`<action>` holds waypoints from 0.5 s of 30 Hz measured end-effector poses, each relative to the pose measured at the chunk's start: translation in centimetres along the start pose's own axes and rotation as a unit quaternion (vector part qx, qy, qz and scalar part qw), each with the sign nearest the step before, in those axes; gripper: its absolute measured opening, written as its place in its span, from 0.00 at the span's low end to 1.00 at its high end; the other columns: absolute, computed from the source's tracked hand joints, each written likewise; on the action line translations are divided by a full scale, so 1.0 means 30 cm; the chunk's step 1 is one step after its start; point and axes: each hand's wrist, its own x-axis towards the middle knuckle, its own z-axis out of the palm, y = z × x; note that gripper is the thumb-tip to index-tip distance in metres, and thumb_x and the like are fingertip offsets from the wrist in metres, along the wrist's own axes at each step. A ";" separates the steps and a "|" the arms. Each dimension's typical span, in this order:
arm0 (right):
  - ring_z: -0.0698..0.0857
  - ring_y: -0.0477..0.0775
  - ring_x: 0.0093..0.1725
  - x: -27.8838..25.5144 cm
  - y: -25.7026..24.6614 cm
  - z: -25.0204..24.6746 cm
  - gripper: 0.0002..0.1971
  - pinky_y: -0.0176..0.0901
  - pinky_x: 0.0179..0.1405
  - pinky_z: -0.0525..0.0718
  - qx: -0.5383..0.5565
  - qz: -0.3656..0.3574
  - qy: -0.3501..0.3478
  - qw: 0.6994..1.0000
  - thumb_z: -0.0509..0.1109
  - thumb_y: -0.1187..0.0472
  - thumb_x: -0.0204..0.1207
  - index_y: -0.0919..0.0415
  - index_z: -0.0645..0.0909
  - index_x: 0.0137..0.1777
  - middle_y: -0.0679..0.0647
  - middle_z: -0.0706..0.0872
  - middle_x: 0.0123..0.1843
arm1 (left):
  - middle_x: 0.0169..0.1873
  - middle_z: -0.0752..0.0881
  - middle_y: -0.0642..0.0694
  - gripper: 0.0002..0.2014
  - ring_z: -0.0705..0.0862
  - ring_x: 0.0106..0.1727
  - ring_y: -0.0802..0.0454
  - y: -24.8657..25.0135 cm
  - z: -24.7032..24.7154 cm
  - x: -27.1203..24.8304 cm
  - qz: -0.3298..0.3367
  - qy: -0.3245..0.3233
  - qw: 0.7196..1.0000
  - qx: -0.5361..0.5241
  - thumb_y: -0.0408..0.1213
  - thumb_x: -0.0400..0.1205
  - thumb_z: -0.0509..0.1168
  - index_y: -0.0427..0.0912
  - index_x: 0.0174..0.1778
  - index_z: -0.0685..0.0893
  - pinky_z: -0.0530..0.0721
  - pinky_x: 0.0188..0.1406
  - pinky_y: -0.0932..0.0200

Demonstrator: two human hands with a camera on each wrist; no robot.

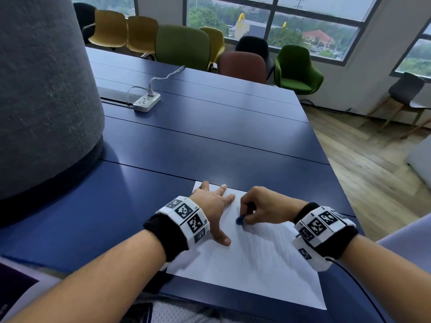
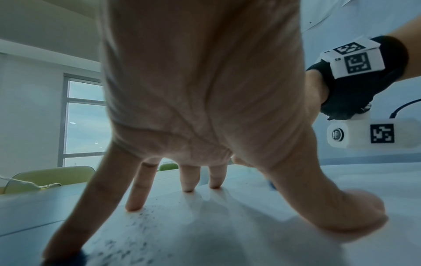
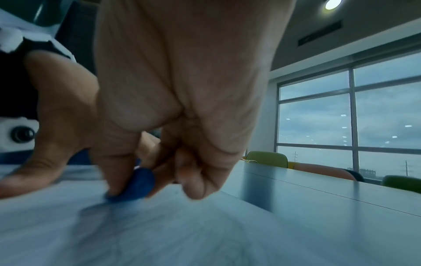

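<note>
Your left hand [image 1: 214, 203] lies spread on the one white sheet of paper [image 1: 256, 264]. Its straight fingers and thumb are fanned apart, and their tips press the sheet down near its far left corner. Your right hand [image 1: 263, 206] pinches one small blue eraser [image 1: 240, 221] between the thumb and curled fingers. The eraser touches the sheet just to the right of your left hand, in the sheet's far half.

The left wrist view shows dark crumbs [image 2: 141, 225] scattered on the paper by your fingertips, too many and too small to count. The sheet lies flat at the near edge of the one dark blue table [image 1: 210, 141]. You wear two marker bands [image 1: 184, 217], one on each wrist.

Farther back on the table sits one white power strip [image 1: 147, 101] with one plug [image 1: 150, 89] in it. Beyond the table stand two green chairs [image 1: 183, 45] and three yellow chairs [image 1: 108, 26].
</note>
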 end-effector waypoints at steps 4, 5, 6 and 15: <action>0.76 0.40 0.26 -0.012 0.001 0.020 0.06 0.29 0.30 0.72 0.018 -0.011 -0.010 1.000 0.78 0.65 0.68 0.61 0.83 0.37 0.41 0.81 0.27 | 0.87 0.47 0.50 0.60 0.52 0.82 0.30 0.001 0.003 0.004 -0.001 0.000 1.000 0.002 0.70 0.65 0.74 0.56 0.87 0.47 0.69 0.74 0.44; 0.78 0.38 0.27 -0.022 -0.007 0.020 0.05 0.27 0.30 0.72 0.014 -0.011 -0.046 0.999 0.78 0.64 0.68 0.62 0.84 0.38 0.38 0.82 0.26 | 0.87 0.47 0.50 0.61 0.51 0.83 0.31 0.003 0.002 0.003 -0.003 -0.001 1.000 0.002 0.70 0.65 0.74 0.56 0.87 0.46 0.69 0.74 0.44; 0.79 0.36 0.27 -0.025 -0.013 0.018 0.05 0.25 0.29 0.72 0.007 -0.009 -0.061 0.998 0.78 0.63 0.68 0.62 0.85 0.39 0.36 0.82 0.25 | 0.87 0.46 0.50 0.61 0.51 0.83 0.31 0.003 0.001 0.002 -0.005 -0.002 1.000 0.002 0.70 0.65 0.74 0.56 0.87 0.46 0.69 0.74 0.44; 0.77 0.40 0.29 -0.045 -0.019 0.020 0.05 0.32 0.32 0.75 -0.011 -0.003 -0.099 0.995 0.79 0.57 0.68 0.57 0.87 0.40 0.43 0.84 0.31 | 0.87 0.46 0.50 0.61 0.52 0.82 0.32 0.003 0.001 0.003 -0.005 -0.002 1.000 -0.005 0.70 0.65 0.74 0.56 0.87 0.47 0.68 0.75 0.45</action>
